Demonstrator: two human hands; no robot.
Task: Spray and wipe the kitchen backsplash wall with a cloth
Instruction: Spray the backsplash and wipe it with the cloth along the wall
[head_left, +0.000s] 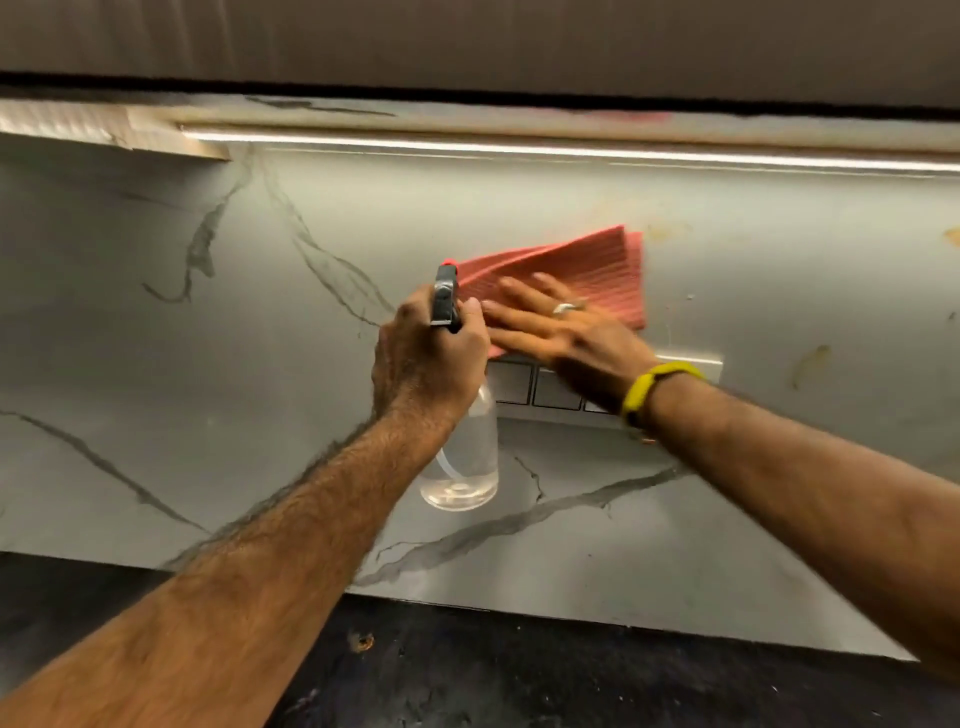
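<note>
At the centre of the frame, your right hand (558, 325) lies flat with fingers straight and spread, pressing the pink cloth (576, 270) against the grey marble-veined backsplash wall (218, 338). The cloth is folded and ribbed, and spreads up and to the right from under your fingers. A silver ring (563, 307) sits on one finger, and a yellow band (660, 387) wraps that wrist. Just left of it, touching the cloth's lower left edge, your left hand (428, 353) is curled tightly round the neck of the clear spray bottle (462, 462), whose black trigger head with a red nozzle tip (448, 266) rises above your knuckles; the bottle's body hangs below your fist. No label or writing can be read on it. Beneath your right hand a white switch plate (535, 387) is set in the wall. A light strip (571, 151) glows across the upper frame, and the dark countertop (467, 670) fills the bottom.
</note>
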